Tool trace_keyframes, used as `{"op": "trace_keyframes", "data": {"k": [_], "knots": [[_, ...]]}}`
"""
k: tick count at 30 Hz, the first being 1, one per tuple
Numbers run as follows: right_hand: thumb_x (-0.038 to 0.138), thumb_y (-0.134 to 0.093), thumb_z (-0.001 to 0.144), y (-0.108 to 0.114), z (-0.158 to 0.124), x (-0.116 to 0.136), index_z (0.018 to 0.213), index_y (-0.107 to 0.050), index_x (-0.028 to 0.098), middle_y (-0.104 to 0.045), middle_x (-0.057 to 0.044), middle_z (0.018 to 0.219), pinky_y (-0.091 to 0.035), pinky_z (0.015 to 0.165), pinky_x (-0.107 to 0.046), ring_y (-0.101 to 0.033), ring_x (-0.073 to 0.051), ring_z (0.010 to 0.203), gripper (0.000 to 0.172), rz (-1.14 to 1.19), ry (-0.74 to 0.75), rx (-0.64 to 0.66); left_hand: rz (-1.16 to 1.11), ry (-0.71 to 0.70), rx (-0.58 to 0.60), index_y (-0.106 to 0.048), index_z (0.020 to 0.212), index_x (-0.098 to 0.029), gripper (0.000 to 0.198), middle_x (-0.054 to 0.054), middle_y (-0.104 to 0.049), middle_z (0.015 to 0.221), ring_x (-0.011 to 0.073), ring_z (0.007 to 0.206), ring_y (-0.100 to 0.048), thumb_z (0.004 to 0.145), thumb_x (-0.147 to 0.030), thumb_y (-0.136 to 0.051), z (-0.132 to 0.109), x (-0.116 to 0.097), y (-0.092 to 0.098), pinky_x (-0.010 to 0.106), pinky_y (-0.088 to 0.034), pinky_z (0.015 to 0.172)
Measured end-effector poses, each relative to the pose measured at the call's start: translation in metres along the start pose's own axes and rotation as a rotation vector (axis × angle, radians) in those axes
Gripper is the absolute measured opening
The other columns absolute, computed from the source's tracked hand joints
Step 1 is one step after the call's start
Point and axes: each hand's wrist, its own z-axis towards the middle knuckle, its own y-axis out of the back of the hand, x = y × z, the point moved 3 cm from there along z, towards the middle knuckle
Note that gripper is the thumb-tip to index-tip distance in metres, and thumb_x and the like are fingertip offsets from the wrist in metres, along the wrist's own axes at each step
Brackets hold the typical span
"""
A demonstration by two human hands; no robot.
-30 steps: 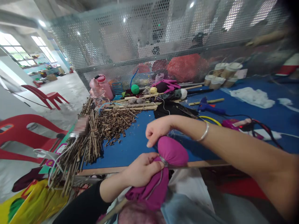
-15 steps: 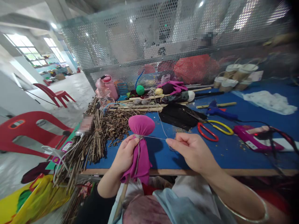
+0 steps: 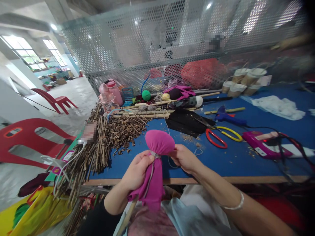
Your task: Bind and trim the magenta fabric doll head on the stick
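In the head view, a magenta cloth bundle is held upright above the front edge of the bench. Its round head is over the blue top, and its loose tail hangs down past this edge. The fingers of the left hand are pinched together on the gathered neck, where a grey cord is wound around. The right hand has bent fingers at the right side of the head; whether they hold cloth or thread, one cannot tell. A pale stick comes out below the tail.

The bundle is probably light, with a soft head that would give under pressure, and the cloth does not look slippery. The bound neck seems the firmest place to take hold; the tail would only fold.

The bench surface is blue and flat, with some crumbs on it. Dry stalks lie along its left edge and reach over the front left corner. Right of the hands lie scissors with one red and one yellow handle, touching a black cloth. Behind the back edge stands a perforated metal screen. In the room, red chairs stand beyond the left edge, on a pale floor.
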Motion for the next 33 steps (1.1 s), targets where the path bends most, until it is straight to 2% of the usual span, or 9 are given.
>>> {"op": "trace_keyframes", "data": {"k": [3,6,8,9,10,12,16,23,33], "knots": [[0.044,-0.057,0.068,0.007,0.013,0.013,0.051,-0.045,0.016,-0.036,0.008,0.042,-0.023,0.042,-0.020,-0.027,-0.004,0.040,0.035,-0.143,-0.030,0.216,0.031,0.043,0.218,-0.053,0.071,-0.015,0.032,-0.003,-0.044,0.063,0.0098,0.059,-0.036,0.081,-0.045,-0.055,-0.010,0.004,-0.020,0.021,-0.033,0.057],[0.031,-0.073,0.055,0.007,0.028,0.047,0.046,-0.049,0.013,-0.041,0.008,0.042,-0.023,0.043,-0.020,-0.031,-0.004,0.042,0.032,-0.275,-0.111,0.426,0.129,0.090,0.426,-0.051,0.071,-0.015,0.030,-0.003,-0.040,0.063,0.0101,0.059,-0.034,0.082,-0.043,-0.053,-0.012,0.016,-0.040,0.023,-0.031,0.058],[0.024,-0.077,0.052,-0.003,0.029,0.081,0.043,-0.049,0.014,-0.036,0.009,0.037,-0.018,0.043,-0.021,-0.026,-0.005,0.040,0.031,-0.465,-0.110,0.543,0.207,0.079,0.435,-0.052,0.071,-0.015,0.028,-0.004,-0.040,0.062,0.0101,0.059,-0.034,0.082,-0.041,-0.052,-0.006,0.021,-0.044,0.023,-0.031,0.058],[0.025,-0.072,0.060,-0.010,0.024,0.098,0.043,-0.048,0.015,-0.034,0.009,0.037,-0.018,0.044,-0.023,-0.025,-0.006,0.041,0.031,-0.698,-0.037,0.608,0.232,0.058,0.388,-0.052,0.070,-0.015,0.028,-0.004,-0.041,0.061,0.0101,0.058,-0.034,0.083,-0.040,-0.051,0.000,0.020,-0.042,0.023,-0.032,0.057],[0.023,-0.066,0.066,-0.018,0.017,0.116,0.043,-0.047,0.016,-0.033,0.008,0.038,-0.019,0.046,-0.024,-0.026,-0.007,0.042,0.031,-0.926,0.106,0.574,0.239,0.029,0.312,-0.052,0.070,-0.016,0.028,-0.003,-0.043,0.061,0.0105,0.058,-0.036,0.083,-0.040,-0.051,0.005,0.017,-0.038,0.023,-0.033,0.058],[0.019,-0.056,0.071,-0.030,-0.004,0.145,0.044,-0.045,0.016,-0.035,0.005,0.041,-0.020,0.050,-0.026,-0.027,-0.008,0.045,0.030,-1.202,0.429,0.254,0.221,-0.052,0.127,-0.055,0.070,-0.015,0.026,-0.002,-0.051,0.064,0.0119,0.061,-0.042,0.083,-0.038,-0.050,0.015,0.006,-0.023,0.023,-0.037,0.062],[0.022,-0.046,0.079,-0.035,-0.049,0.140,0.047,-0.035,0.017,-0.035,0.004,0.045,-0.020,0.049,-0.025,-0.026,-0.008,0.045,0.034,-1.036,0.736,-0.144,0.155,-0.185,-0.136,-0.056,0.069,-0.016,0.023,-0.002,-0.055,0.065,0.0129,0.063,-0.046,0.080,-0.036,-0.052,0.018,-0.022,0.007,0.023,-0.040,0.065],[0.027,-0.044,0.084,-0.021,-0.047,0.073,0.051,-0.023,0.020,-0.022,0.006,0.046,-0.021,0.044,-0.023,-0.024,-0.007,0.043,0.040,-0.620,0.596,-0.338,0.001,-0.147,-0.180,-0.056,0.070,-0.016,0.024,-0.005,-0.052,0.060,0.0094,0.055,-0.043,0.079,-0.038,-0.057,0.011,-0.022,0.011,0.019,-0.039,0.055],[0.032,-0.046,0.079,-0.015,-0.042,0.056,0.049,-0.025,0.021,-0.023,0.005,0.048,-0.021,0.044,-0.023,-0.023,-0.008,0.047,0.039,-0.414,0.418,-0.374,0.026,-0.083,-0.266,-0.068,0.077,-0.014,0.030,0.001,-0.066,0.070,0.0150,0.065,-0.056,0.075,-0.044,-0.063,0.007,-0.011,0.013,0.023,-0.046,0.064]]}}
